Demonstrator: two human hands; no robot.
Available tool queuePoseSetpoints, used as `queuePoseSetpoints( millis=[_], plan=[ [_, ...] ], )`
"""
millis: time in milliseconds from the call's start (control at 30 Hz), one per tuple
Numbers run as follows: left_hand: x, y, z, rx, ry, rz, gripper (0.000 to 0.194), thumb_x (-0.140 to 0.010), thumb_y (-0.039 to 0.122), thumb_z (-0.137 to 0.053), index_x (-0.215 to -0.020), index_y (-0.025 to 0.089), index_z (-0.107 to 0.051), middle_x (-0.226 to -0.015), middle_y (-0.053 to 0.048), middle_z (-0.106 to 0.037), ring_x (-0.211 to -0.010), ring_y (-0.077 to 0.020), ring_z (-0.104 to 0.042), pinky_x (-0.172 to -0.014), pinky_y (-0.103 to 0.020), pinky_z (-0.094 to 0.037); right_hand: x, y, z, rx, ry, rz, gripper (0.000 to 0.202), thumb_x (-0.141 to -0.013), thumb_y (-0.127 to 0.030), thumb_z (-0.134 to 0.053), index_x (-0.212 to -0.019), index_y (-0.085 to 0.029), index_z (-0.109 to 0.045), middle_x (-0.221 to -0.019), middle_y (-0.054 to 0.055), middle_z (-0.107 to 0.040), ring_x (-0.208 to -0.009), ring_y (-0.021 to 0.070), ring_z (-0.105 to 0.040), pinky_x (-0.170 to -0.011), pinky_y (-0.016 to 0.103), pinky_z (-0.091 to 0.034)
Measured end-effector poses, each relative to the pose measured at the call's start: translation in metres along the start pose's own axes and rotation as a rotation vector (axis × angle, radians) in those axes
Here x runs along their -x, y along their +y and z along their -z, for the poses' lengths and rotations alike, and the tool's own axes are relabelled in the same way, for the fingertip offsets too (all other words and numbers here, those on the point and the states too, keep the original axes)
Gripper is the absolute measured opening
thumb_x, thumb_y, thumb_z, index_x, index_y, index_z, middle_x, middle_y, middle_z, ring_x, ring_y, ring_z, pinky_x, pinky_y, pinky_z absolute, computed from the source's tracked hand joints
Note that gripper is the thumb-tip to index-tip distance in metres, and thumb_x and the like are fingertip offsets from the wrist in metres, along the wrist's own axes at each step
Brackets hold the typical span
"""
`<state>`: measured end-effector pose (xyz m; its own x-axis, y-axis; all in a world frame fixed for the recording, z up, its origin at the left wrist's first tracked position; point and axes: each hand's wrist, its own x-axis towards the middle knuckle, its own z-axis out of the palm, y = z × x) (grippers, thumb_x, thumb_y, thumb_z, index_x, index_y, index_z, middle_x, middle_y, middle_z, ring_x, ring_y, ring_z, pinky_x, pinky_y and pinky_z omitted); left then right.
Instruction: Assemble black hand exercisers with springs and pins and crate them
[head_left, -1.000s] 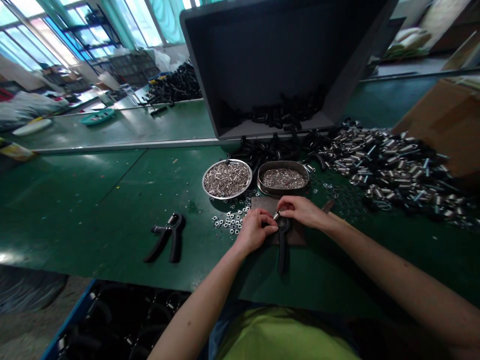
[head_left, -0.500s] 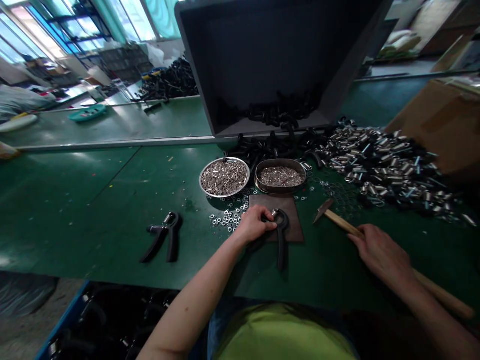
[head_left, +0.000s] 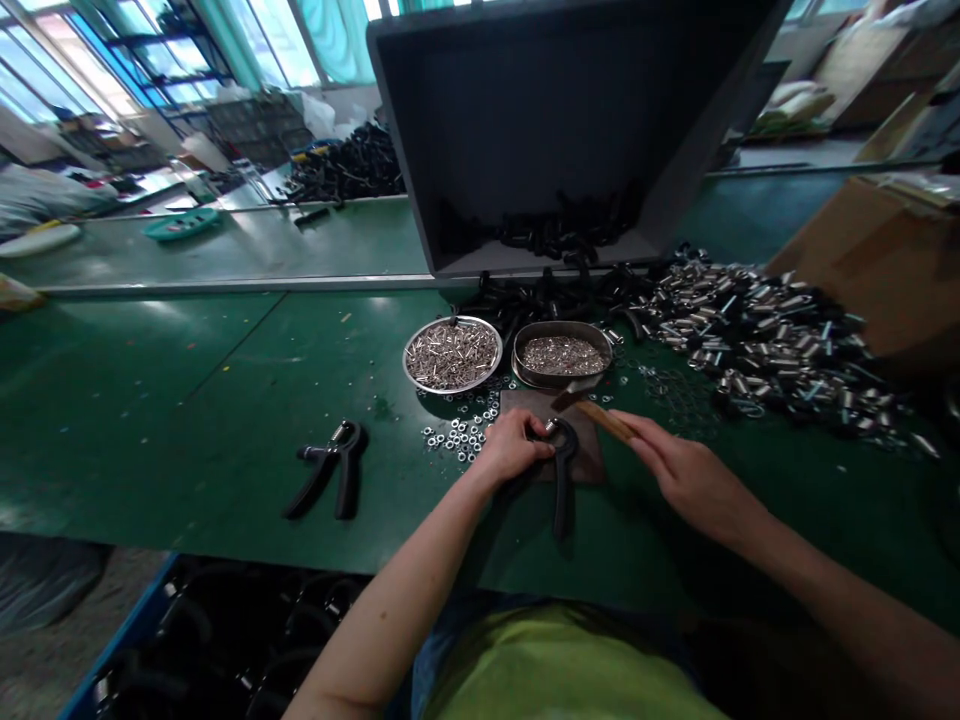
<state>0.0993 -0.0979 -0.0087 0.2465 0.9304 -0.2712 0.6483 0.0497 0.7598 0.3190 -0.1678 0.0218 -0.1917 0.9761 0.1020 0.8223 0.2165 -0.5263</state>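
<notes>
My left hand point(head_left: 515, 445) is closed on a black hand grip strengthener point(head_left: 562, 480), pressing its spring end against a flat metal plate point(head_left: 589, 452). One black handle points toward me; the other is mostly hidden under the hand. In my right hand point(head_left: 679, 465) is a hammer point(head_left: 606, 418) with a wooden handle, its head raised just above the strengthener's spring end. Loose nuts point(head_left: 457, 440) lie left of the plate. A second hand grip strengthener point(head_left: 346, 470) rests farther left on the green table.
Behind the plate stand a round dish of small metal pins point(head_left: 452, 355) and an oval tin of small metal parts point(head_left: 562, 355). A large grey bin point(head_left: 420, 215) lies tipped at the back. Springs and handles point(head_left: 780, 335) are heaped at right, by a cardboard box point(head_left: 847, 250).
My right hand has brought the hammer left and inward, from beside the plate to over the strengthener. My left hand keeps its hold in the same place.
</notes>
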Motion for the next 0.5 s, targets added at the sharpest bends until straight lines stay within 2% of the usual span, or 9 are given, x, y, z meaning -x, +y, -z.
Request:
queuePoseSetpoints(
  millis=[67,100,133,200,267,300,367,433,500],
  plan=[
    [0.0,-0.001,-0.001,0.004,0.002,-0.016,0.023,-0.062,0.024,-0.074,-0.082,0.02,-0.062,-0.084,0.001,-0.062,-0.085,-0.0179,-0.057,-0.077,-0.029,-0.042,0.004,-0.003,0.002,-0.035,0.156,-0.004,0.042,-0.096,-0.034,-0.032,-0.136,-0.026,-0.041,-0.126,0.007,-0.06,-0.101,0.0225,-0.065,-0.081,0.035,-0.054],
    [-0.001,-0.001,-0.001,0.004,0.005,-0.025,0.023,-0.063,0.024,-0.074,-0.082,0.02,-0.062,-0.084,0.001,-0.062,-0.085,-0.0179,-0.056,-0.077,-0.029,-0.042,0.005,-0.003,0.0,-0.042,0.193,-0.009,0.044,-0.096,-0.034,-0.032,-0.138,-0.025,-0.039,-0.127,0.008,-0.06,-0.1,0.0226,-0.066,-0.078,0.034,-0.055],
    [-0.001,-0.002,-0.002,0.001,0.009,-0.035,0.024,-0.063,0.025,-0.073,-0.083,0.02,-0.061,-0.084,0.001,-0.061,-0.085,-0.0179,-0.056,-0.077,-0.03,-0.042,0.006,-0.001,-0.004,-0.033,0.178,-0.02,0.045,-0.095,-0.034,-0.031,-0.138,-0.024,-0.038,-0.125,0.009,-0.061,-0.097,0.0232,-0.067,-0.076,0.034,-0.055],
    [0.0,-0.003,-0.003,-0.017,0.029,-0.067,0.023,-0.065,0.025,-0.073,-0.083,0.019,-0.06,-0.086,0.0,-0.061,-0.087,-0.0185,-0.055,-0.078,-0.031,-0.042,0.005,0.006,-0.014,0.018,0.032,-0.049,0.043,-0.095,-0.032,-0.031,-0.135,-0.023,-0.042,-0.118,0.01,-0.065,-0.093,0.0249,-0.068,-0.074,0.036,-0.055],
    [0.004,-0.006,-0.005,-0.064,0.084,-0.129,0.025,-0.065,0.026,-0.072,-0.085,0.019,-0.059,-0.09,-0.001,-0.06,-0.091,-0.0199,-0.054,-0.081,-0.032,-0.042,0.0,0.013,-0.022,0.045,-0.112,-0.075,0.041,-0.095,-0.031,-0.031,-0.132,-0.024,-0.046,-0.115,0.008,-0.067,-0.093,0.0255,-0.068,-0.075,0.037,-0.054],
    [0.008,-0.008,-0.006,-0.097,0.133,-0.169,0.027,-0.065,0.026,-0.073,-0.087,0.019,-0.058,-0.094,-0.002,-0.059,-0.094,-0.0209,-0.053,-0.083,-0.033,-0.042,-0.002,0.014,-0.022,0.033,-0.125,-0.084,0.04,-0.095,-0.031,-0.031,-0.131,-0.025,-0.047,-0.116,0.007,-0.067,-0.095,0.025,-0.068,-0.077,0.037,-0.054],
    [0.019,-0.013,-0.009,-0.169,0.262,-0.24,0.036,-0.064,0.026,-0.075,-0.093,0.019,-0.055,-0.108,-0.005,-0.056,-0.104,-0.023,-0.05,-0.089,-0.035,-0.041,-0.002,0.007,-0.014,-0.019,-0.101,-0.085,0.039,-0.095,-0.033,-0.032,-0.129,-0.026,-0.05,-0.117,0.004,-0.067,-0.095,0.0231,-0.067,-0.078,0.035,-0.054],
    [0.033,-0.019,-0.012,-0.233,0.365,-0.252,0.042,-0.064,0.027,-0.076,-0.097,0.019,-0.052,-0.116,-0.007,-0.051,-0.109,-0.0236,-0.047,-0.092,-0.036,-0.04,0.008,-0.009,0.003,-0.095,-0.046,-0.076,0.037,-0.094,-0.035,-0.036,-0.127,-0.028,-0.052,-0.108,0.003,-0.069,-0.084,0.0199,-0.069,-0.07,0.031,-0.055],
    [0.046,-0.025,-0.015,-0.28,0.374,-0.208,0.037,-0.068,0.031,-0.073,-0.097,0.019,-0.051,-0.11,-0.007,-0.052,-0.105,-0.0223,-0.05,-0.088,-0.035,-0.042,0.022,-0.027,0.018,-0.213,0.08,-0.055,0.038,-0.094,-0.037,-0.037,-0.13,-0.028,-0.049,-0.094,0.003,-0.071,-0.069,0.0165,-0.067,-0.058,0.027,-0.053]
  ],
)
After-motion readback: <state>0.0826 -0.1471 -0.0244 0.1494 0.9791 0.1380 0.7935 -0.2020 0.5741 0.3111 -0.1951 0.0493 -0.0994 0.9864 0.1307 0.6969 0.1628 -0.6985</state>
